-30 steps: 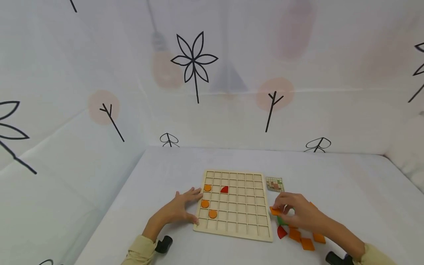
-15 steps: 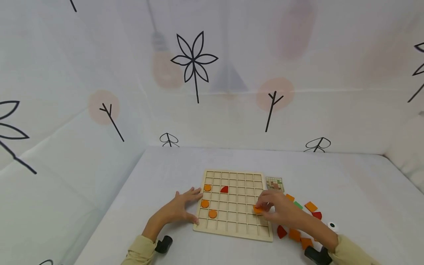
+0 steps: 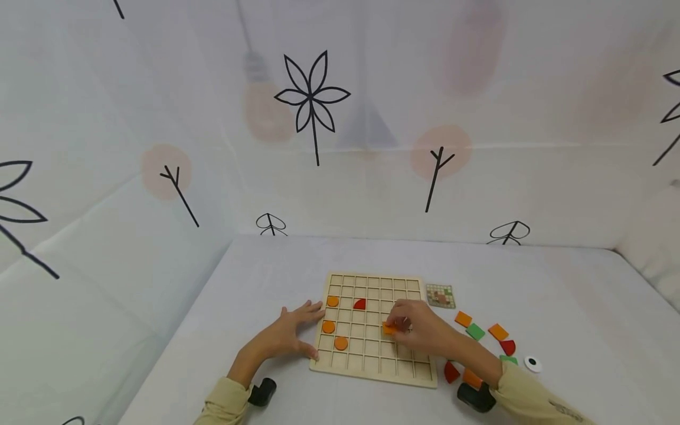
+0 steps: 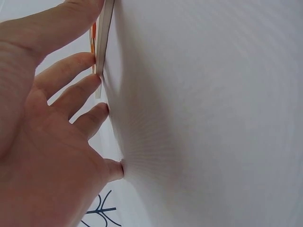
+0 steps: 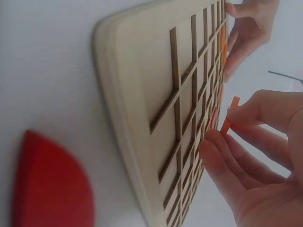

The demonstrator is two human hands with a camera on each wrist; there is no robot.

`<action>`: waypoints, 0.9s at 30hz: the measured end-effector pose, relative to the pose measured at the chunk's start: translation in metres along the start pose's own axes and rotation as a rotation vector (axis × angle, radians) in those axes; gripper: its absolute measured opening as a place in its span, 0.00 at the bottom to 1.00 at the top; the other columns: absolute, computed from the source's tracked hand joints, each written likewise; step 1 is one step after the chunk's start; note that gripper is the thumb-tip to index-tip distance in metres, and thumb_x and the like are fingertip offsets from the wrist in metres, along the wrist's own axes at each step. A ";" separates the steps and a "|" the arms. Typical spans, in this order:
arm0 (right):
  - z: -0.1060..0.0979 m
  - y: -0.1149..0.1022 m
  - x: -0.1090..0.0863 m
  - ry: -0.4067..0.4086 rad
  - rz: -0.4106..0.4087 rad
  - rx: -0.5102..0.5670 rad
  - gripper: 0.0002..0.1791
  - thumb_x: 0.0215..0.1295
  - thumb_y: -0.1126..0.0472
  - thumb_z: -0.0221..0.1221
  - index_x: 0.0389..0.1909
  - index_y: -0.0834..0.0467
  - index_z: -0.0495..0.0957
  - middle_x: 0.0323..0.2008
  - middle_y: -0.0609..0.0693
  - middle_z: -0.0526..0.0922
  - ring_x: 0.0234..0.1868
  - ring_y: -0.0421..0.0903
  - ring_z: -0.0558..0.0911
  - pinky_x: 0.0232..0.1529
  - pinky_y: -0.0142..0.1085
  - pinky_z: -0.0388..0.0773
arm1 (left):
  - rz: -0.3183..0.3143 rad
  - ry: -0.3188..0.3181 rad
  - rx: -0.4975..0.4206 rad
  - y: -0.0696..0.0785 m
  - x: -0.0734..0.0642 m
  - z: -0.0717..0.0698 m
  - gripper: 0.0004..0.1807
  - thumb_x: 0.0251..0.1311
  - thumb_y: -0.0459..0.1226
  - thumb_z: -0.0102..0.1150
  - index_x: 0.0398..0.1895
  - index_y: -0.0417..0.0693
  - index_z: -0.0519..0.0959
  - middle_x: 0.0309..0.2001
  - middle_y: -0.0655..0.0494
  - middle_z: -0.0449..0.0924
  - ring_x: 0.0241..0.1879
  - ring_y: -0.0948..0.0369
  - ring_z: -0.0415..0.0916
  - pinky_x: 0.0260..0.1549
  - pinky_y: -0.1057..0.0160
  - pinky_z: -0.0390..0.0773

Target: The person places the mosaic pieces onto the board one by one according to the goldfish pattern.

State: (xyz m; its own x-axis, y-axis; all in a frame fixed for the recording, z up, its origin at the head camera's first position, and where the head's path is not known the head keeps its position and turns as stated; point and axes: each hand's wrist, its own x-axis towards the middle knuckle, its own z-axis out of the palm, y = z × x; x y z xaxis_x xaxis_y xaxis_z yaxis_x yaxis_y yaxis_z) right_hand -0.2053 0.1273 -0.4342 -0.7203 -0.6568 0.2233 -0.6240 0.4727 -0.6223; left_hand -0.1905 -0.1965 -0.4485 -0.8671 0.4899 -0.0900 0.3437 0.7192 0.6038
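A wooden grid board [image 3: 372, 348] lies on the table, with several orange discs [image 3: 341, 343] near its left side and a red quarter-circle piece [image 3: 360, 304] in its upper part. My left hand [image 3: 289, 330] rests at the board's left edge, fingers spread and straight; in the left wrist view the fingertips [image 4: 94, 80] touch the edge. Over the middle of the board, my right hand [image 3: 419, 324] pinches an orange square tile [image 3: 389, 329] between thumb and fingers. The right wrist view shows this tile [image 5: 230, 115] edge-on, close above the grid.
Right of the board lie loose orange tiles [image 3: 463, 319], green tiles [image 3: 475, 332], red quarter-circles [image 3: 451, 372] and a white disc with a black dot [image 3: 533, 364]. A small patterned card [image 3: 441, 296] lies by the board's upper right corner.
My right hand has carried the orange tile leftward from the loose pieces to over the middle of the board, uncovering several pieces. The left hand and board have stayed put.
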 end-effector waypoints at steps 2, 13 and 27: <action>0.003 0.000 0.006 0.007 -0.012 0.005 0.07 0.52 0.70 0.63 0.32 0.58 0.83 0.30 0.42 0.77 0.29 0.38 0.76 0.30 0.29 0.78 | 0.000 0.000 0.001 0.000 0.000 0.000 0.48 0.40 0.50 0.74 0.68 0.49 0.66 0.71 0.54 0.57 0.72 0.50 0.44 0.63 0.33 0.31; 0.018 -0.003 0.037 -0.002 -0.012 -0.006 0.08 0.49 0.74 0.61 0.30 0.61 0.82 0.27 0.47 0.78 0.27 0.38 0.72 0.27 0.29 0.73 | -0.011 -0.008 -0.018 0.002 0.000 0.000 0.48 0.39 0.49 0.74 0.68 0.48 0.66 0.71 0.53 0.56 0.73 0.50 0.43 0.63 0.33 0.31; 0.034 -0.010 0.059 -0.006 -0.052 -0.088 0.06 0.50 0.76 0.60 0.24 0.64 0.82 0.25 0.50 0.75 0.27 0.41 0.71 0.26 0.29 0.73 | -0.002 -0.002 -0.008 0.001 0.000 -0.001 0.48 0.40 0.51 0.73 0.68 0.48 0.66 0.71 0.53 0.57 0.72 0.49 0.43 0.63 0.33 0.31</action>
State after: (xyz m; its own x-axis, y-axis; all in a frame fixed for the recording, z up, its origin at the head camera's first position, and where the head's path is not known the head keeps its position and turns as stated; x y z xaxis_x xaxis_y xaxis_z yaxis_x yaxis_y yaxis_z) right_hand -0.2314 0.0638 -0.4399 -0.6845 -0.6852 0.2490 -0.6849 0.4875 -0.5415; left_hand -0.1902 -0.1959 -0.4470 -0.8669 0.4898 -0.0929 0.3391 0.7160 0.6102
